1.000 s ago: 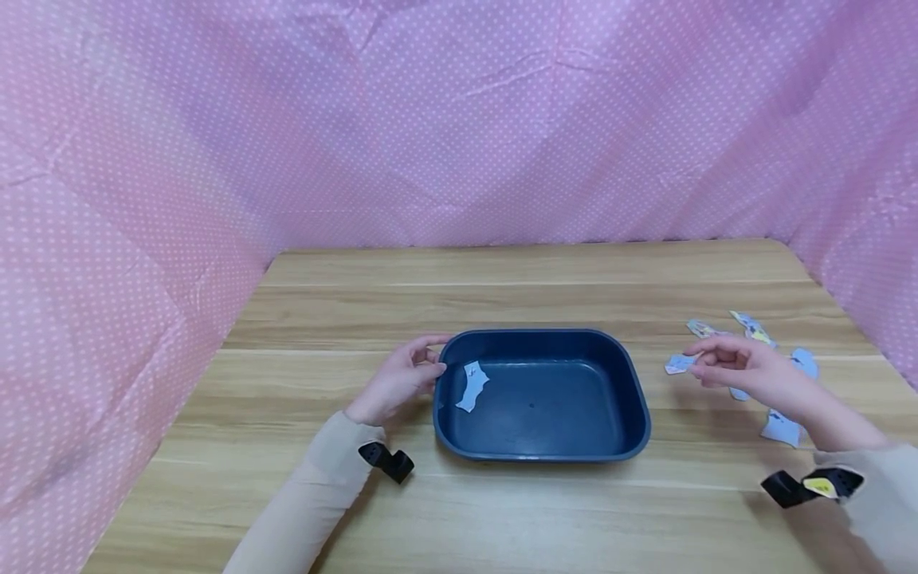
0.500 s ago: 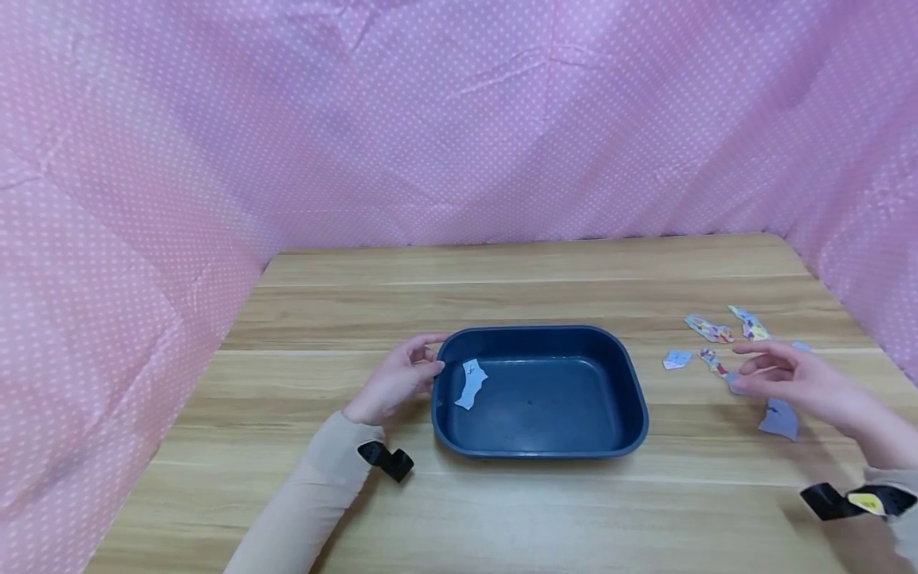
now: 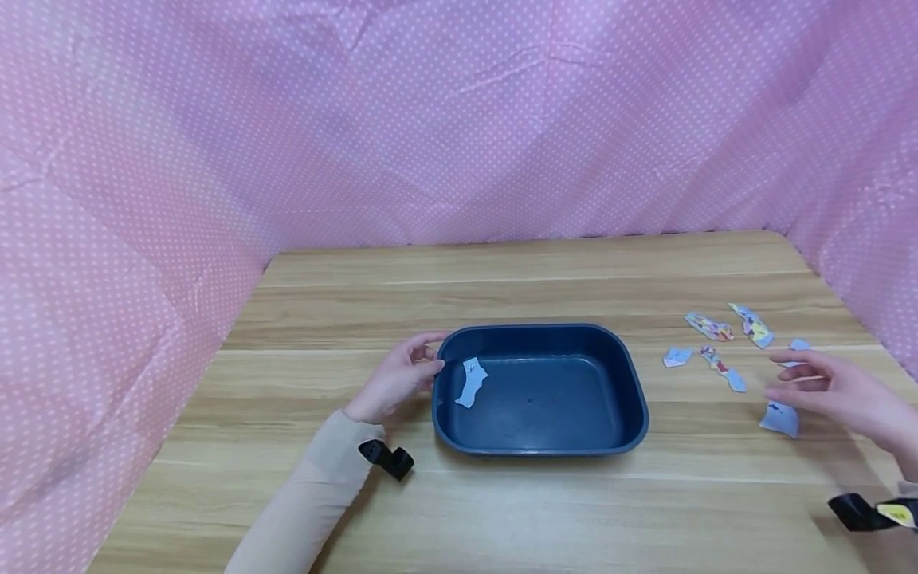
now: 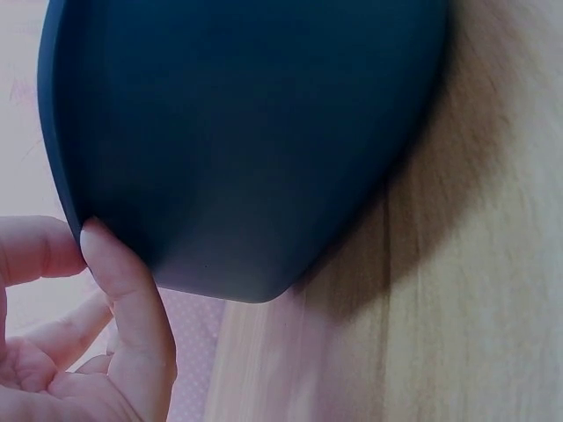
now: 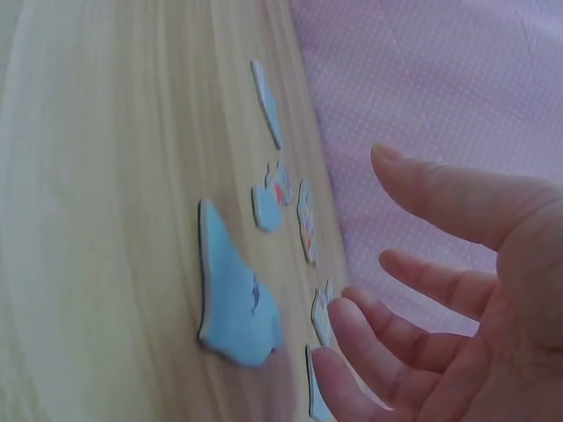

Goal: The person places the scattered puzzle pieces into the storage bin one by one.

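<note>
My left hand (image 3: 397,381) pinches the left rim of a dark blue plastic basin (image 3: 545,408) between thumb and forefinger, which the left wrist view shows close up. One pale blue puzzle piece (image 3: 471,383) lies inside the basin, near its left wall. Over on the right, my right hand (image 3: 839,391) hovers above the table with its fingers loosely spread and nothing between them. Closest to it are a light blue piece with a dark mark (image 5: 237,303) and another blue piece (image 3: 799,346), which the fingers partly cover in the head view.
Further pieces lie flat between basin and right hand: a small blue one (image 3: 677,357), a long patterned one (image 3: 723,369) and two colourful ones (image 3: 709,326) behind. Pink dotted cloth (image 3: 502,143) hangs behind the wooden table (image 3: 358,287) and along its sides.
My right hand has moved rightward, away from the small blue piece, uncovering the patterned pieces. The left hand keeps its place on the basin's rim.
</note>
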Motion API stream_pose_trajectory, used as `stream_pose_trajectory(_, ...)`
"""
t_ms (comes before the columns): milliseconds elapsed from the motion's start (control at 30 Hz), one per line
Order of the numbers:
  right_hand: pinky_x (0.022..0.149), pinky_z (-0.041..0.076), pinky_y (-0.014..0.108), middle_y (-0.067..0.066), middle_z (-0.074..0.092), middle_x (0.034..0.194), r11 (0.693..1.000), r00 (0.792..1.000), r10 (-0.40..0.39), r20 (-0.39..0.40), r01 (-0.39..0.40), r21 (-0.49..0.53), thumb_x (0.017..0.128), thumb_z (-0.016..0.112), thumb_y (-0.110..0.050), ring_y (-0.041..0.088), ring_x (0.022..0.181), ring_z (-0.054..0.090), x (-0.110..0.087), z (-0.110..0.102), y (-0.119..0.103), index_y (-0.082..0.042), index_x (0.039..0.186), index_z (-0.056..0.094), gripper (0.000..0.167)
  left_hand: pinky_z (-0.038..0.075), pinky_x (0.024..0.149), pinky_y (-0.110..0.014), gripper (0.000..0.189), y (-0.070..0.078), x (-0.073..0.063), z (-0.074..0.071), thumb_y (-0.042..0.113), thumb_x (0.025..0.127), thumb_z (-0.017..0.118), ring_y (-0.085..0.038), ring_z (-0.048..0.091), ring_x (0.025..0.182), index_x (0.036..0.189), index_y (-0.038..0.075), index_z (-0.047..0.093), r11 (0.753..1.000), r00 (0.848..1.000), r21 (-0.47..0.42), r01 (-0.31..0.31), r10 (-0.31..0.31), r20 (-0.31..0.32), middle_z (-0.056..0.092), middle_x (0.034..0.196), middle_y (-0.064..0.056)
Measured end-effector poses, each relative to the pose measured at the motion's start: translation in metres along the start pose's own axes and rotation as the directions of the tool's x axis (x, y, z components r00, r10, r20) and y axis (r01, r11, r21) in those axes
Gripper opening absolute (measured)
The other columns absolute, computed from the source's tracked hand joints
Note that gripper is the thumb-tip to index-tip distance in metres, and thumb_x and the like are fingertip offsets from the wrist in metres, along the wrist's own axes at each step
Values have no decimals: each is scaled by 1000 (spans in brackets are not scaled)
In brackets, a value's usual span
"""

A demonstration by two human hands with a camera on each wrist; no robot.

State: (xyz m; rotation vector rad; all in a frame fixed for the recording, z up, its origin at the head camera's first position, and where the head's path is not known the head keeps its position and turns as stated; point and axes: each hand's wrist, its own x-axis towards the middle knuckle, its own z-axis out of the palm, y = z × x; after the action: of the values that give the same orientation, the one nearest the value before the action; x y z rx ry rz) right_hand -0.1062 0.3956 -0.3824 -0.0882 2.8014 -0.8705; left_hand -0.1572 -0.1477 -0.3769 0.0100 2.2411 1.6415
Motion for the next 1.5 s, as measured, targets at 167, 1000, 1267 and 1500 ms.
stream_pose_trajectory(167,61,50,24,41,49,115,999,999,20,27,-19,-29,89,66,-22,32,88,62,-1,-1,5,17,130,34,65,53,69,-27,43,-2,0,0,4,93,55,-18,57,78,135,14,51,1000,1000,-29,-8,9,7,54,100,-13)
stream_pose_trajectory(1000,74,43,56,42,50,110,967,993,-111,37,117,-225,64,86,-27,54,96,50,1,19,14,11,121,49,77,50,67,-28,43,-1,-1,1,4,92,56,-17,55,77,134,16,52,998,1000,-56,-8,8,6,53,98,-10)
stream_pose_trajectory(1267,65,37,23,31,55,106,956,988,-157,-3,151,-251,61,87,-27,21,89,49,0,24,17,6,117,56,72,51,67,-28,43,-2,0,1,3,92,56,-17,54,76,133,17,52,997,1000,-73,-12,12,2,53,97,-10)
stream_pose_trajectory(1500,65,31,11,32,56,107,961,978,-208,-13,202,-188,62,86,-21,-17,81,30,1,27,21,7,115,58,66,52,68,-28,44,-2,-1,1,3,92,56,-17,56,77,133,17,52,996,1000,-85,-6,6,1,53,97,-9)
